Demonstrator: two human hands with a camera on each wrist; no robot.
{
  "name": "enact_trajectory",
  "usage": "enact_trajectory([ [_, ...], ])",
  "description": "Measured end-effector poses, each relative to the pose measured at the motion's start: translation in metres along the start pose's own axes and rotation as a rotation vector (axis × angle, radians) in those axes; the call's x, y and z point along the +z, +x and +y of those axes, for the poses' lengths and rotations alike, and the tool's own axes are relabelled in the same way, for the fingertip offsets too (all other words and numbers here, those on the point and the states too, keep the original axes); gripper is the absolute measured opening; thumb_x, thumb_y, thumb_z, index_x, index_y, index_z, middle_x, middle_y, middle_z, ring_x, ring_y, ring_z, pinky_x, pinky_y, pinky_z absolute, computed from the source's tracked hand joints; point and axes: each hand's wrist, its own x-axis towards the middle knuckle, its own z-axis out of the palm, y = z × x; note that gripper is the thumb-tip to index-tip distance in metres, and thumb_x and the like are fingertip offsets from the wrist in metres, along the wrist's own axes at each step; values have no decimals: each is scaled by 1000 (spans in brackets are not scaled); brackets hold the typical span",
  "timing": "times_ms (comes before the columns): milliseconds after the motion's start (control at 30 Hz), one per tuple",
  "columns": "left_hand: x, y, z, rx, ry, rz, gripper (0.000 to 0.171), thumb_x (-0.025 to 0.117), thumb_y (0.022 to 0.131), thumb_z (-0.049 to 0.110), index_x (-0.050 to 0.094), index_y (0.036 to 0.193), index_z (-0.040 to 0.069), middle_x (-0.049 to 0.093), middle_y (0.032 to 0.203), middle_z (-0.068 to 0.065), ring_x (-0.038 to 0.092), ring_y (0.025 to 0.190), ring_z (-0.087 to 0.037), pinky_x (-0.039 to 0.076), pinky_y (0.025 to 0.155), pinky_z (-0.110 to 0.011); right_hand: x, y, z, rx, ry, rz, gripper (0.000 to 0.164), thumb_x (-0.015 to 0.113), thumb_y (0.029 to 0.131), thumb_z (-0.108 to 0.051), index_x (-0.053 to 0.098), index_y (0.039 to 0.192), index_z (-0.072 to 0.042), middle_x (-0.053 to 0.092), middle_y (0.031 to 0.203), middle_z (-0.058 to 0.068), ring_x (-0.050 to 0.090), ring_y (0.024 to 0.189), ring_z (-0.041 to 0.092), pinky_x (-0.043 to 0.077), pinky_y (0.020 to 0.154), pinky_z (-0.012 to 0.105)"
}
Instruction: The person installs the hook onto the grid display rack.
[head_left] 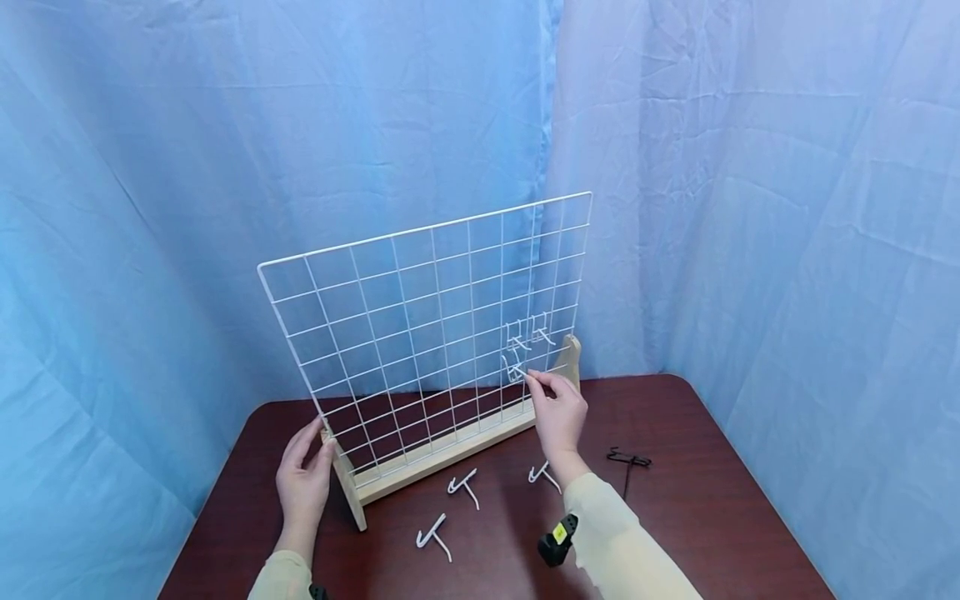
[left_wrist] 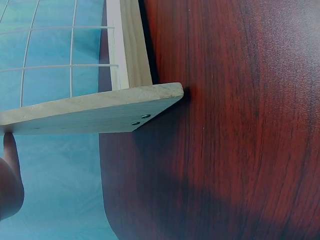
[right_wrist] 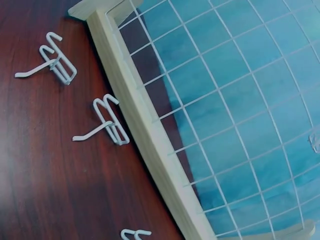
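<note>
A white wire grid panel [head_left: 425, 229] stands upright in a wooden stand [head_left: 450, 449]. At its left end, my left hand [head_left: 303, 475] grips the top of the wooden side piece [left_wrist: 100, 107], thumb in front. With thumb and fingertips, my right hand [head_left: 558, 415] pinches the prong of a white wire hook [head_left: 514, 370], whose back frame lies against the grid low on the right. Just above it, two similar white hooks [head_left: 542, 335] hang side by side on the wires. The right wrist view does not show the right hand.
On the dark red table [head_left: 697, 517] before the stand lie more white hooks [head_left: 432, 531], one partly behind the right forearm. A black hook-like piece [head_left: 630, 458] lies to the right. Blue curtains [head_left: 375, 125] surround the table behind and at both sides.
</note>
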Motion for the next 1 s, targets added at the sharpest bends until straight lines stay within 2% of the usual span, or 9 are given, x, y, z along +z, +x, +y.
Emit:
enact_trajectory([
  [133, 0, -1, 7, 5, -1, 3, 42, 67, 86, -15, 64, 127, -5, 62, 121, -5, 52, 110, 6, 51, 84, -12, 3, 3, -7, 47, 5, -22, 8, 82, 81, -7, 81, 89, -7, 74, 84, 4, 65, 75, 17, 47, 63, 8],
  [233, 0, -1, 22, 24, -5, 6, 40, 66, 85, -18, 63, 124, -10, 61, 120, -21, 52, 109, 7, 51, 84, -10, 6, 6, -10, 62, 2, -36, 8, 82, 82, -9, 81, 89, -8, 74, 85, 2, 64, 74, 13, 47, 62, 9],
  [333, 0, -2, 36, 35, 2, 1, 38, 65, 84, -20, 62, 122, -14, 59, 119, -26, 52, 108, 6, 49, 82, -7, 9, 9, -12, 48, 17, -34, 8, 82, 81, -7, 81, 89, -8, 74, 85, 3, 65, 74, 14, 48, 63, 10],
  [467, 0, -3, 42, 39, -1, -6, 38, 64, 84, -21, 61, 121, -15, 58, 119, -29, 52, 108, 6, 50, 83, -8, 13, 14, -16, 35, 30, -28, 8, 82, 81, -6, 81, 89, -7, 74, 84, 4, 65, 76, 17, 47, 63, 10],
  [700, 0, -2, 41, 56, -14, -1, 38, 64, 84, -21, 62, 121, -15, 59, 118, -29, 53, 108, 6, 49, 82, -7, 19, 20, -24, 6, -5, -25, 8, 82, 82, -11, 81, 90, -9, 75, 84, 3, 67, 78, 20, 50, 65, 17],
  [867, 0, -2, 41, 52, -12, 2, 38, 64, 83, -21, 62, 121, -15, 61, 118, -23, 53, 108, 6, 49, 82, -7, 24, 21, -29, 42, 4, -31, 10, 82, 82, -12, 81, 90, -9, 75, 87, 3, 69, 81, 20, 54, 67, 21],
  [1000, 0, -2, 41, 49, -13, 1, 38, 64, 83, -21, 62, 121, -15, 60, 118, -24, 53, 108, 5, 49, 82, -7, 28, 22, -31, 70, 6, -29, 9, 83, 81, -11, 81, 89, -9, 75, 88, 4, 69, 80, 20, 55, 67, 22],
])
